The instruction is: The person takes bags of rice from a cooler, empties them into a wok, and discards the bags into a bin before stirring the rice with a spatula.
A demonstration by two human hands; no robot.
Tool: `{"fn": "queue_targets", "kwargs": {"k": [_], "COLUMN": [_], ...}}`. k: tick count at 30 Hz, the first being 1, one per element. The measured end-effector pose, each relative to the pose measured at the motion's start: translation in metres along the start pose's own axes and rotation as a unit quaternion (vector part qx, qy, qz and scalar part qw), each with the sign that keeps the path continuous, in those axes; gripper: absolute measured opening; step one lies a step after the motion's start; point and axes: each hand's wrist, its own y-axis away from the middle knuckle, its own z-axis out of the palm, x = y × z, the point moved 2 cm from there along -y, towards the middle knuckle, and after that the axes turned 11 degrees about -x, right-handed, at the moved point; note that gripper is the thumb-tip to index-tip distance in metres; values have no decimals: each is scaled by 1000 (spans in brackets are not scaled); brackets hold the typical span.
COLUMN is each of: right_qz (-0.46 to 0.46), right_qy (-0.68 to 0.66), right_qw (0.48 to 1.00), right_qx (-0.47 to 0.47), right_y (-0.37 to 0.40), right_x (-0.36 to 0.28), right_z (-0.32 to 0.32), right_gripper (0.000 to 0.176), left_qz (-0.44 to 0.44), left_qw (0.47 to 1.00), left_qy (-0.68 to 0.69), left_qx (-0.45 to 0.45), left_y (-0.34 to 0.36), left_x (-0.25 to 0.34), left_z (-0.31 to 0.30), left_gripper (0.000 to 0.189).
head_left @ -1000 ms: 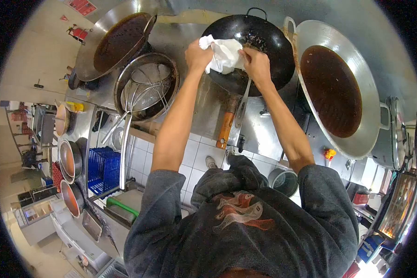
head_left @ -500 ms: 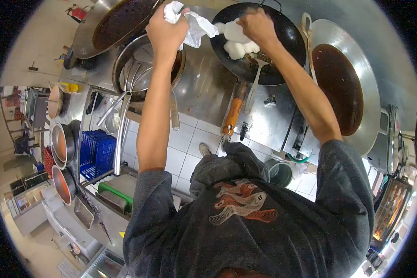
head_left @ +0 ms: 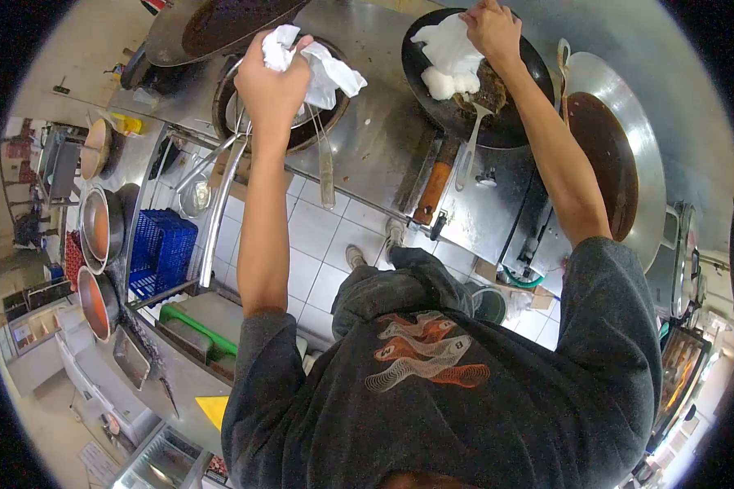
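My left hand (head_left: 273,94) is closed around a crumpled white plastic bag (head_left: 328,75), above the metal work surface and in front of a pot (head_left: 334,110) with whisks in it. Over the black wok (head_left: 518,106), my right hand (head_left: 495,34) pinches the edge of a second white piece (head_left: 448,42), which looks like a plastic bag. Under its lower end, white clumps (head_left: 448,84) that look like rice lie in the wok, beside dark brown bits. A metal spatula (head_left: 474,147) rests with its head in the wok, near the wooden wok handle (head_left: 436,186).
At the right stands a wide metal pan (head_left: 628,98) of dark brown liquid, with a long utensil (head_left: 563,61) at its rim. Another dark pan (head_left: 171,41) is at upper left. A blue crate (head_left: 163,253) and bowls of orange liquid (head_left: 96,301) are lower left.
My right hand has moved up and right, and the white piece under it now spreads wider over the wok. My left hand has shifted slightly left and down, still gripping the plastic bag.
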Motion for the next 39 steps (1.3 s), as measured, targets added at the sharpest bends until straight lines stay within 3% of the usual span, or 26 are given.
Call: {"fn": "queue_targets", "kwargs": {"k": [3, 4, 7, 8, 11, 13, 16, 17, 18, 19, 20, 21, 23, 24, 25, 26, 27, 28, 29, 30, 31, 33, 34, 37, 38, 39], "right_qz": [6, 25, 35, 22, -91, 35, 193, 125, 131, 110, 130, 115, 95, 140, 200, 252, 296, 408, 476, 489, 466, 377, 420, 433, 411, 575], "right_qy": [-1, -45, -17, 7, -26, -193, -449, -456, -512, -526, -577, -582, -294, -273, -254, -305, -351, -483, -600, -698, -726, -790, -760, -668, -631, -542], "right_qw": [999, 999, 999, 999, 993, 976, 869, 872, 840, 829, 801, 802, 930, 935, 933, 897, 855, 726, 564, 385, 327, 229, 257, 321, 293, 309], "right_qx": [47, -3, -11, 41, 72, 96, 69, 131, 122, 154, 88, 75, 200, 179, 158, 196, 243, 270, 310, 353, 386, 426, 425, 513, 589, 529], "right_y": [-9, -13, -25, -27, -49, -20, 47, 80, 115, 146, 177, 206, 263, 295, 331, 368, 405, 440, 472, 502, 539, 599, 623, 690, 703, 712], "right_x": [4, 2, 16, 20, 69, 54, 24, 20, -9, -28, -49, -64, -88, -91, -94, -95, -99, -106, -114, -124, -134, -161, -171, -207, -211, -218], "right_z": [-15, -36, -59, -64, -49, -95, -154, -151, -169, -169, -176, -163, -162, -171, -177, -176, -172, -168, -166, -169, -180, -201, -201, -192, -187, -193], "right_gripper": [18, 17, 16, 19, 25, 28, 30, 25, 29, 30, 26, 18, 12, 13, 13, 20, 27, 32, 39, 45, 49, 58, 58, 60, 54, 49], "left_qz": [14, 18, -9, -20, -119, -139, -168, -182, -165, -154, -198, -243, -324, -307, -344, -316, -374, -335, -306, -213, -95, 170, 296, 43, -96, -196], "left_qw": [1000, 999, 999, 999, 978, 932, 797, 743, 742, 739, 738, 732, 711, 650, 648, 643, 569, 615, 656, 666, 661, 539, 470, 297, 250, 188], "left_qy": [21, 34, 41, 38, 167, 333, 580, 642, 636, 640, 622, 601, 557, 589, 562, 559, 535, 478, 441, 326, 210, 174, 162, 348, 362, 331], "left_qx": [0, 3, 2, 7, 22, 38, -13, -51, -132, -144, -172, -209, -282, -370, -382, -417, -500, -530, -531, -636, -714, -807, -816, -888, -893, -903], "left_y": [4, 4, 13, 14, 28, 43, 67, 74, 85, 97, 115, 135, 174, 190, 216, 240, 259, 282, 321, 350, 378, 437, 464, 538, 567, 591], "left_x": [-9, -9, 6, 13, 25, 30, 47, 63, 64, 78, 83, 87, 104, 139, 111, 110, 112, 113, 176, 174, 162, 163, 164, 173, 179, 183], "left_z": [-7, -9, -13, -15, -11, 8, 39, 51, 67, 85, 102, 116, 131, 123, 138, 147, 146, 149, 132, 132, 134, 119, 114, 102, 92, 83], "left_gripper": [14, 14, 18, 21, 25, 29, 42, 47, 62, 61, 58, 56, 39, 34, 36, 41, 43, 46, 47, 49, 52, 52, 53, 55, 51, 52]}}
